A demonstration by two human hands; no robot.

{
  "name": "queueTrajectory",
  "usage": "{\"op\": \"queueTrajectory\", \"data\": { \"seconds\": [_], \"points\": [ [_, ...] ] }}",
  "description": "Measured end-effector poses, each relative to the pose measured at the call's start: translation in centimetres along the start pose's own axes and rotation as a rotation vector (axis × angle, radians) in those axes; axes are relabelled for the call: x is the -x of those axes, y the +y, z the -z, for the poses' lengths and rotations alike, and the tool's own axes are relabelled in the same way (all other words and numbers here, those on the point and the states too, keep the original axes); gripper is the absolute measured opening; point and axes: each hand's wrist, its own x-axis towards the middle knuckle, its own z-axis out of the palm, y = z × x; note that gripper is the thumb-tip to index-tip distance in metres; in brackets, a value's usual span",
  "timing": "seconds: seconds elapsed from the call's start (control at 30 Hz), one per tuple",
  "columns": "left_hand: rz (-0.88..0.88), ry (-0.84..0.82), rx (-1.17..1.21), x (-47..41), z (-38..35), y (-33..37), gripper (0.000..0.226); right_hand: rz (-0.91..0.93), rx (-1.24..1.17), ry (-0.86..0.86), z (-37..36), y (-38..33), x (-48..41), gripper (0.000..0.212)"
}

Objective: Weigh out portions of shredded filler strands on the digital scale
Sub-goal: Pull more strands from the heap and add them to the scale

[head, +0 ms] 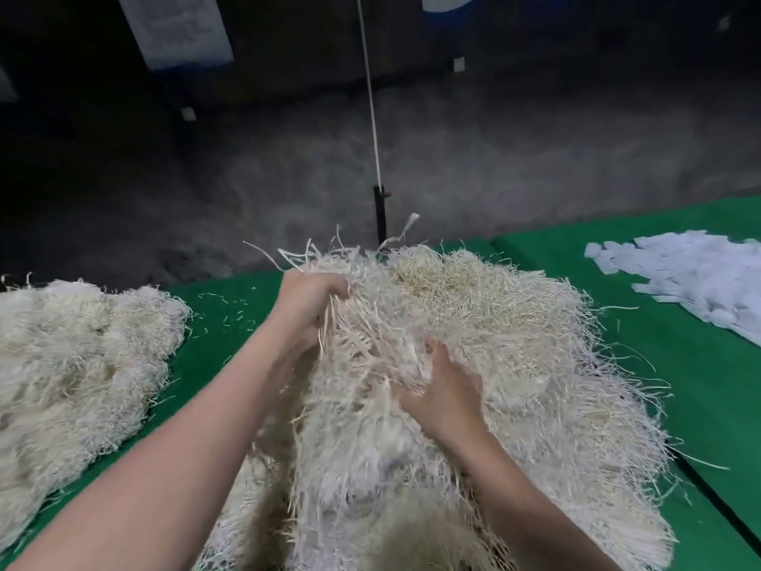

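Note:
A big heap of cream shredded filler strands (494,331) covers the middle of the green table (218,323). My left hand (306,307) grips a bunch of strands at the heap's upper left side, fingers curled into them, with loose ends sticking up above it. My right hand (447,389) is sunk into the heap lower down, thumb up and fingers buried among the strands. No scale shows in this view.
A second pile of cream strands (78,364) lies at the left. Several white paper slips (692,278) are heaped at the far right. A black post (379,216) with a white cord rises behind the table's far edge. Beyond is dark floor.

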Motion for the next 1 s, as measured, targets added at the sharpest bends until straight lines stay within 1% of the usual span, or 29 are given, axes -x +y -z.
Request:
{"op": "queueTrajectory", "data": {
  "seconds": [0.1,0.17,0.23,0.27,0.3,0.33,0.4,0.43,0.47,0.5,0.53,0.57,0.6,0.63,0.7,0.77,0.83,0.9,1.0],
  "points": [
    [0.036,0.023,-0.037,0.1,0.2,-0.9,0.042,-0.107,0.276,-0.071,0.5,4.2,1.0,0.084],
    [0.066,0.017,0.009,-0.3,0.8,-1.6,0.033,-0.157,0.379,-0.179,0.5,6.1,2.5,0.081],
    [0.057,0.016,0.010,-0.5,1.5,-1.5,0.020,-0.164,0.348,-0.281,0.8,6.0,3.4,0.088],
    [0.032,0.017,-0.027,-0.5,1.7,-1.2,0.016,-0.148,0.271,-0.280,1.2,5.2,3.4,0.092],
    [-0.007,0.010,-0.067,-0.5,1.9,-0.9,0.016,-0.113,0.171,-0.228,1.7,3.7,3.4,0.092],
    [-0.046,-0.007,-0.102,-0.5,1.9,-0.6,0.020,-0.055,0.080,-0.144,2.4,1.8,3.5,0.087],
    [-0.099,-0.052,-0.131,0.0,1.6,0.1,0.028,0.145,-0.101,0.084,3.2,-2.1,3.4,0.064],
    [-0.113,-0.071,-0.121,0.3,1.3,0.5,0.030,0.245,-0.159,0.146,3.1,-4.0,3.3,0.053],
    [-0.125,-0.089,-0.086,0.6,1.0,1.1,0.028,0.321,-0.157,0.144,2.6,-5.8,3.2,0.042],
    [-0.136,-0.097,-0.043,0.8,0.5,1.8,0.025,0.364,-0.084,0.083,1.7,-7.2,2.9,0.033],
    [-0.151,-0.093,0.004,1.0,0.0,2.7,0.025,0.377,0.072,-0.006,0.4,-8.1,2.5,0.036],
    [-0.169,-0.077,0.042,1.1,-0.3,3.6,0.026,0.363,0.283,-0.102,-1.1,-8.2,2.0,0.051],
    [-0.189,-0.062,0.074,1.1,-0.6,4.5,0.025,0.321,0.447,-0.175,-2.3,-7.7,1.3,0.060],
    [-0.204,-0.047,0.093,1.1,-0.6,5.2,0.023,0.260,0.513,-0.224,-3.0,-6.6,0.9,0.061],
    [-0.215,-0.008,0.108,0.9,0.1,5.9,0.025,0.131,0.506,-0.340,-3.1,-2.9,0.5,0.065],
    [-0.216,0.050,0.119,0.5,1.4,5.8,0.024,0.037,0.580,-0.457,-2.3,1.6,1.4,0.067],
    [-0.224,0.088,0.113,-0.2,2.8,5.6,0.022,-0.036,0.652,-0.498,-1.5,4.9,3.0,0.070],
    [-0.224,0.093,0.035,-0.5,3.5,5.4,0.021,-0.008,0.662,-0.531,-0.9,5.5,4.0,0.070],
    [-0.162,0.043,-0.037,0.1,3.3,4.8,0.019,0.115,0.540,-0.559,0.8,1.4,4.8,0.070]
  ]
}}
